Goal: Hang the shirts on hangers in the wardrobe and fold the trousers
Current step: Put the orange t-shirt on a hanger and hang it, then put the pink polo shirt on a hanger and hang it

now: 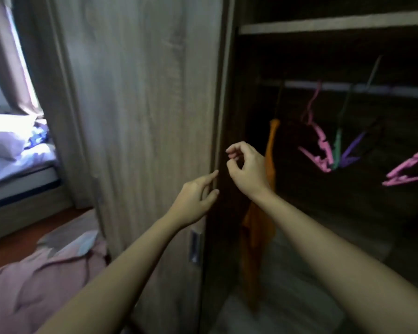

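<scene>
Hangers [323,150] look light and stiff so we'd grab one by the hook, left hand [193,198] open at the wardrobe door [143,116], right hand [246,167] loosely curled, both empty.

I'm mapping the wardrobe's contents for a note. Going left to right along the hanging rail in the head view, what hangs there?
Orange garment → pink hanger → green hanger → purple hanger → second pink hanger near the right edge.
</scene>
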A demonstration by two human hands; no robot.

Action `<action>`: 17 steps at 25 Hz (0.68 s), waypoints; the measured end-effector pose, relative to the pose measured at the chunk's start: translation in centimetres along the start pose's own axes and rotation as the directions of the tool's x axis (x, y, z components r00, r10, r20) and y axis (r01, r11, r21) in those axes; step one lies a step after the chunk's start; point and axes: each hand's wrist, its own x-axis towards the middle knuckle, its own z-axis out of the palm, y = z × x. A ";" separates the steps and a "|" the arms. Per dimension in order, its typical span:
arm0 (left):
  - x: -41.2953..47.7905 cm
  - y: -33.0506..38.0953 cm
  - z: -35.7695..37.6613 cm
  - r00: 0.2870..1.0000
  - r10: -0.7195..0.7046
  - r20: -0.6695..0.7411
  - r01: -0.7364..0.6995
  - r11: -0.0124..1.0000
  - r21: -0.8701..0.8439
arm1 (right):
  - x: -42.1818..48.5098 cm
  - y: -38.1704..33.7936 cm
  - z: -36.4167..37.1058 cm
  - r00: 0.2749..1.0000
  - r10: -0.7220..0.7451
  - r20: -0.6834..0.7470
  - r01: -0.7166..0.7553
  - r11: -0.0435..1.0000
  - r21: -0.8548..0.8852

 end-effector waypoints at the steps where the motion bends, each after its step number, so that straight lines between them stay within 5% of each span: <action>1: -1.5 -1.7 -1.1 1.000 -0.013 0.004 0.013 0.998 0.053 | -1.0 -0.6 2.0 1.000 0.001 0.018 -0.002 1.000 0.023; 6: -10.5 -12.4 -8.6 0.987 -0.162 -0.009 0.159 0.951 0.266 | -6.2 -5.0 14.0 0.976 -0.023 0.218 -0.007 0.991 0.136; 12: -21.4 -24.4 -15.7 0.890 -0.451 -0.062 0.429 0.784 0.448 | -9.8 -7.2 24.9 0.896 0.090 0.434 -0.142 0.986 0.089; 17: -27.7 -31.2 -15.9 0.822 -0.563 0.089 0.386 0.665 0.640 | -11.6 -8.0 31.2 0.814 0.175 0.554 -0.190 0.981 -0.031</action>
